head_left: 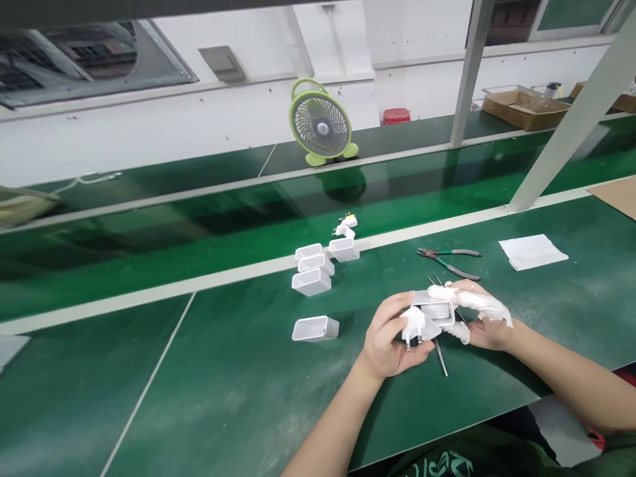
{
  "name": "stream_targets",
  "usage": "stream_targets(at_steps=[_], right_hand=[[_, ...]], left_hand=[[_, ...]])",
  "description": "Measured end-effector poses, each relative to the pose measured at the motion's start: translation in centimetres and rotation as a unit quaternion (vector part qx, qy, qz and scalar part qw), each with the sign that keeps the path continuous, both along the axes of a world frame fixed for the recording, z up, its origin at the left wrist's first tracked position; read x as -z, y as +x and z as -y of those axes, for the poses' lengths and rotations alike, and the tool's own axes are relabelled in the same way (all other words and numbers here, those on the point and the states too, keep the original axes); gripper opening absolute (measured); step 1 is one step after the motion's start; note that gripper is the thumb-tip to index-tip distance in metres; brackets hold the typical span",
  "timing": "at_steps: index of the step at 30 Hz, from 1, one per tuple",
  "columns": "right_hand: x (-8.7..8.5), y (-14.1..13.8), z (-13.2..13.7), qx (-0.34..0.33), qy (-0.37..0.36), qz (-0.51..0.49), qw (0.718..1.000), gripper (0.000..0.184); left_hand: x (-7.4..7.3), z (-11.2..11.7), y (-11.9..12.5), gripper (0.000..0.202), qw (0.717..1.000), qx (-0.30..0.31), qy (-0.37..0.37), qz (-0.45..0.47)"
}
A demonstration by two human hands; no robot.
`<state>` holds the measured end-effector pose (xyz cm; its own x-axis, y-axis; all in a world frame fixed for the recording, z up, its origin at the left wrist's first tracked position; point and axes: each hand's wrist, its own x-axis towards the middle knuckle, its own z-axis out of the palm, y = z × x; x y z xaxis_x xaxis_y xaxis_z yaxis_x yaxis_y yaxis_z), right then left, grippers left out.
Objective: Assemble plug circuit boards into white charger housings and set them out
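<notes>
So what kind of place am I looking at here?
Probably a factory assembly line: long green conveyor belt, a row of empty white charger shells, and pliers on the green bench.

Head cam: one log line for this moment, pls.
left hand: holds white plug piece | right hand: holds white shell | both above green bench | nearby: pliers, empty shells

green fan point(320, 124), pliers point(450, 260), white sheet point(532, 252) and cardboard box point(524, 108) on the green bench point(199, 391).
</notes>
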<state>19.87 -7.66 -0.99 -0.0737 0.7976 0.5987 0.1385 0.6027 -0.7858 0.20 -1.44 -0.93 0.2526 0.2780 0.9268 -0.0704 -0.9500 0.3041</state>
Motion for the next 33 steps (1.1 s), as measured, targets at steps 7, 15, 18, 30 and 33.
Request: stream_targets(at_steps=[7,15,18,30,33], right_hand=[[-0.2,-0.1,-0.8,0.108,0.001,0.096,0.990,0.036],[-0.8,6.2,-11.5,0.293,-0.159,0.110,0.937,0.061],[-1.3,8.0,-17.1,0.314,-0.157,0.142,0.925,0.061],[-1.9,7.0,-11.4,0.154,-0.122,0.347,0.917,0.021],[-1.3,6.5,-7.6,0.114,-0.141,0.361,0.915,0.014]], left_hand=[[1.6,0.0,0.0,0.054,0.994,-0.081,-0.056,-0.049],[0.8,-2.2,-1.0,0.039,0.952,-0.275,0.002,-0.133],[0.6,-2.4,-1.1,0.034,0.928,-0.329,0.029,-0.173],[0.0,-4.0,-1.6,0.022,0.902,-0.395,0.051,-0.166],[-0.1,-3.9,-1.5,0.022,0.903,-0.398,0.032,-0.159]])
